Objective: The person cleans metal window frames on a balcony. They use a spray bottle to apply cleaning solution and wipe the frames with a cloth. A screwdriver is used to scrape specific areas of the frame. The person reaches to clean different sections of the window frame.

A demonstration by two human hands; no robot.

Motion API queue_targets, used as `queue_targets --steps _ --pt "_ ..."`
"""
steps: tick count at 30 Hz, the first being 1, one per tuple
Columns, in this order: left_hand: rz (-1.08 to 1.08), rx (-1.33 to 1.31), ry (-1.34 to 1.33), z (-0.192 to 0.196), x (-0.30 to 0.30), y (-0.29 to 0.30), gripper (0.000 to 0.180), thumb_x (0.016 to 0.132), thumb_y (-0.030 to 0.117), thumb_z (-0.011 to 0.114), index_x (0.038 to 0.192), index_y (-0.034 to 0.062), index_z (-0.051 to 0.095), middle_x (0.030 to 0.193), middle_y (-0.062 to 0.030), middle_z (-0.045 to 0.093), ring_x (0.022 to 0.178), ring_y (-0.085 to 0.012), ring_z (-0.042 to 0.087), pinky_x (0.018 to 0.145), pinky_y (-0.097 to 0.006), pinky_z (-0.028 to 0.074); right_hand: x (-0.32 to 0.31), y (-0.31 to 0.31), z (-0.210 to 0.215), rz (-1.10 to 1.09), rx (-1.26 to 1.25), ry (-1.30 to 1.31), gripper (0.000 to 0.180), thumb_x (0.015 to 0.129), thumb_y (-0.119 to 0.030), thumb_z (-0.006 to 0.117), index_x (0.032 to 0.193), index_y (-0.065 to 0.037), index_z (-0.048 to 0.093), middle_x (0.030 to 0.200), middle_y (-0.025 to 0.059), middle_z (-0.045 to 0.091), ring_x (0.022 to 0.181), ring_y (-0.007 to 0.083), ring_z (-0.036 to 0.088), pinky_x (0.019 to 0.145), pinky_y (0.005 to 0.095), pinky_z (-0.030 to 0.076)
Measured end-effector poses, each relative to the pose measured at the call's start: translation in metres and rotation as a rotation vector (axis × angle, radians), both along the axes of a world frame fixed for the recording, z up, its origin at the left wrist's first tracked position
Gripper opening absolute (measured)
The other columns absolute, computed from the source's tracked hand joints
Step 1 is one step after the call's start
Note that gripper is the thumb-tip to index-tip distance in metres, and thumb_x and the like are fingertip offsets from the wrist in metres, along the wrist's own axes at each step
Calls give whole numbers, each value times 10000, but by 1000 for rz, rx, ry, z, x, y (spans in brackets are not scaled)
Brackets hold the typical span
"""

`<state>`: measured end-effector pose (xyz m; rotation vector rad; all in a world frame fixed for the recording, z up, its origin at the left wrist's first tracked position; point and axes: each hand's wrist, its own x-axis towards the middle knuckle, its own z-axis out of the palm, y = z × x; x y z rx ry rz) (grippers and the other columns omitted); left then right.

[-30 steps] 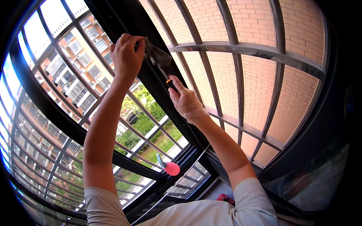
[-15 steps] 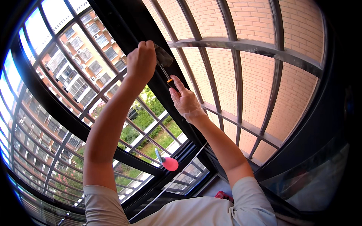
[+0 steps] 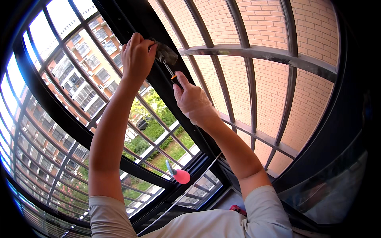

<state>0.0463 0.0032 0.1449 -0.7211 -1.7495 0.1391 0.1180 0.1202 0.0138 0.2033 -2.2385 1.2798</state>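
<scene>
My left hand (image 3: 137,59) is raised against the black window frame (image 3: 158,85), fingers closed on the edge of a crumpled dark grey cloth (image 3: 166,54). A little lower and to the right, my right hand (image 3: 193,102) wears a thin clear glove and grips a screwdriver (image 3: 174,79) by its black and orange handle. Its metal shaft points up and left into the cloth, so the tip is hidden. Both hands work close to the frame's upright, between the two window openings.
Metal bars (image 3: 238,51) stand outside the glass, with a brick wall (image 3: 270,87) behind them on the right. A pink bulb-shaped object (image 3: 181,177) with a grey-blue nozzle sits low by the frame. Below it runs a thin white rod (image 3: 178,196). Something red (image 3: 237,208) lies near the floor.
My left hand and the cloth have shifted up and left. The right hand has closed further round the screwdriver handle, and more of the tool now shows.
</scene>
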Motion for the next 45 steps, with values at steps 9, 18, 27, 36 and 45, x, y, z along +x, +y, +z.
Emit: queue_targets --steps 9,18,27,36,45 --pt "-245 472 -242 16 -7 -33 329 865 171 604 1167 57 538 901 -77 625 727 -125 608 602 -261 498 12 18 47 32 113 -82 430 952 -351 372 1309 -113 389 817 244 631 834 409 623 752 470 497" --pt "-308 478 -141 6 -19 -25 524 727 244 718 1103 12 437 992 -141 476 833 -247 516 743 -347 443 -5 16 168 13 122 98 352 955 -331 355 1190 -80 429 1001 226 610 982 391 583 843 484 467" --pt "-46 282 251 65 -9 6 535 854 208 564 1324 40 372 1410 -118 310 1352 -316 200 1067 -587 95 -1 15 198 -14 174 20 404 950 -358 358 1267 -114 415 1155 198 569 1091 377 540 896 476 443" --pt "339 1 194 128 -6 -4 477 887 264 499 1292 22 435 1397 -68 312 1380 -267 127 1069 -626 34 16 22 173 -70 56 222 472 946 -377 420 1379 -200 359 900 154 636 796 259 617 766 387 493" --pt "-1 97 191 127 -4 -19 404 800 180 612 1176 53 535 1290 -123 410 1306 -294 265 1078 -567 120 20 31 222 32 203 35 446 965 -337 406 1381 -178 376 631 45 528 487 85 470 540 283 471"
